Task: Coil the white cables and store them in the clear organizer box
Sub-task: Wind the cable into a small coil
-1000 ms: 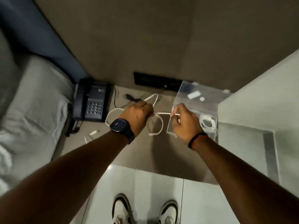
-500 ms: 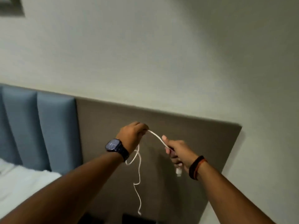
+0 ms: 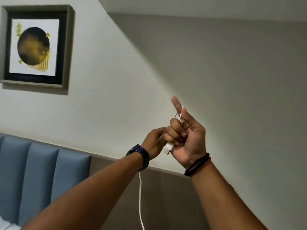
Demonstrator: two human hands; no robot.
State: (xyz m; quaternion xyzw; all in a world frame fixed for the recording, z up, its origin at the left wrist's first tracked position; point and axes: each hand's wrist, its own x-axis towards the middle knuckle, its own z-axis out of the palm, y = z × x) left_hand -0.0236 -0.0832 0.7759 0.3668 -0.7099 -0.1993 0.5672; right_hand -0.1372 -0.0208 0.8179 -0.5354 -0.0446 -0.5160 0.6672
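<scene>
Both hands are raised in front of the wall. My right hand (image 3: 187, 140) faces palm toward me, index finger pointing up, the other fingers curled around a white cable (image 3: 140, 196). The cable's white plug (image 3: 168, 147) sticks out below those fingers and a short loop of cable shows by the index finger. My left hand (image 3: 153, 142), with a dark watch on the wrist, pinches the cable right beside the right hand. The cable's free length hangs straight down under my left wrist and leaves the bottom of the view. The clear organizer box is out of view.
A framed picture (image 3: 34, 47) hangs on the pale wall at upper left. A blue padded headboard (image 3: 41, 176) runs along the lower left, with a brown panel (image 3: 166, 196) beside it behind my arms.
The view has swung up from the bedside table to the wall. My hands have come together, and my right hand has turned palm toward me with the cable looped around its fingers.
</scene>
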